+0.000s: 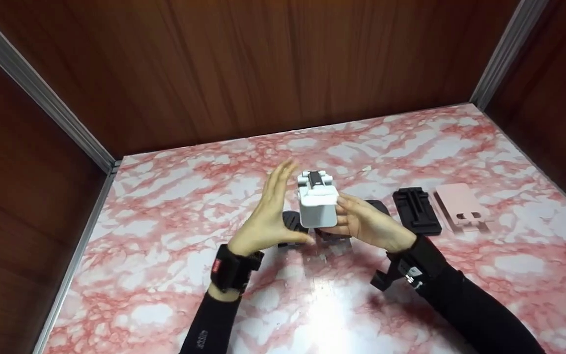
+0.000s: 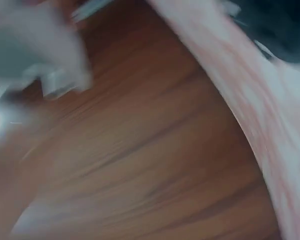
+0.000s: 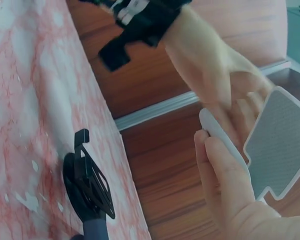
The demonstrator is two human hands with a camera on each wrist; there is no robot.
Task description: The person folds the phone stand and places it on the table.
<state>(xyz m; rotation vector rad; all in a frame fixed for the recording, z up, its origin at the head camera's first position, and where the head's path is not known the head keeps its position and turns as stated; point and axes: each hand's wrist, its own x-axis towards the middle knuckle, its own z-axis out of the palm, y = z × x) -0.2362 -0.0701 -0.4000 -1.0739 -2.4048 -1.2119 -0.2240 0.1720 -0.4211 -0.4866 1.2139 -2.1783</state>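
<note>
A white folding phone stand (image 1: 318, 214) is held up over the marbled table, with its hinged end toward the far wall. My right hand (image 1: 372, 225) grips it by the right side, fingers behind and thumb along the edge. In the right wrist view, the fingers (image 3: 227, 167) pinch one white plate, and the stand's grey-padded panel (image 3: 282, 142) is folded out from it. To the left of the stand, my left hand (image 1: 262, 223) is spread with fingers raised and thumb apart. The left wrist view is blurred, showing a pale part of the stand (image 2: 50, 55) at upper left.
Right of the hands lie a black folding stand (image 1: 418, 212) and a pink one (image 1: 464, 202). Behind the hands, dark stands (image 1: 290, 222) are partly hidden; one shows a round base (image 3: 72, 185) in the right wrist view. Brown wood-grain walls (image 1: 243, 69) enclose the table (image 1: 165, 221).
</note>
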